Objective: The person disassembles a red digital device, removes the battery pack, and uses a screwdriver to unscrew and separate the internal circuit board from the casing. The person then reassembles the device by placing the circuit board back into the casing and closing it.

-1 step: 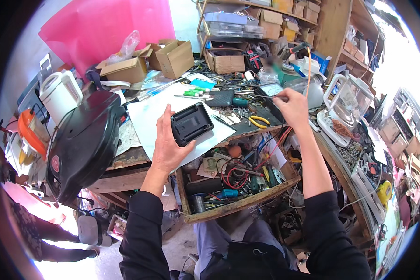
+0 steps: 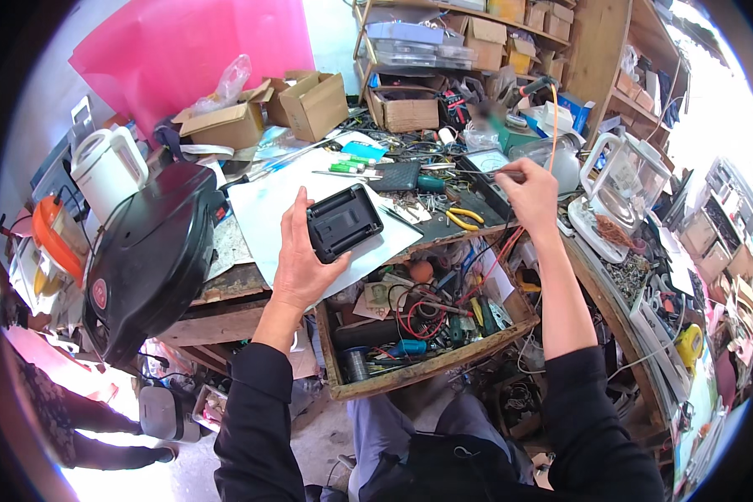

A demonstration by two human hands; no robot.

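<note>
The left hand is wrapped around a chunky black plastic rectangular box, thumb on the near edge and fingers curled up the left side, holding it tilted just above the white sheet of paper on the cluttered wooden workbench. The right hand is further back and to the right, closed in a pinch on a thin dark probe-like tool with an orange cable running up from it, right beside a grey analogue meter.

If you ask me, the trick here is keeping the box steady and angled toward you so the face you're working on stays in view, and keeping that cable from dragging across the yellow-handled pliers and loose bits.

Hard to tell what's on the underside of the box, the palm covers it. The probe tip is tiny and I can't tell if it touches anything. The open wooden drawer below is a tangle of wires, mostly unreadable.
</note>
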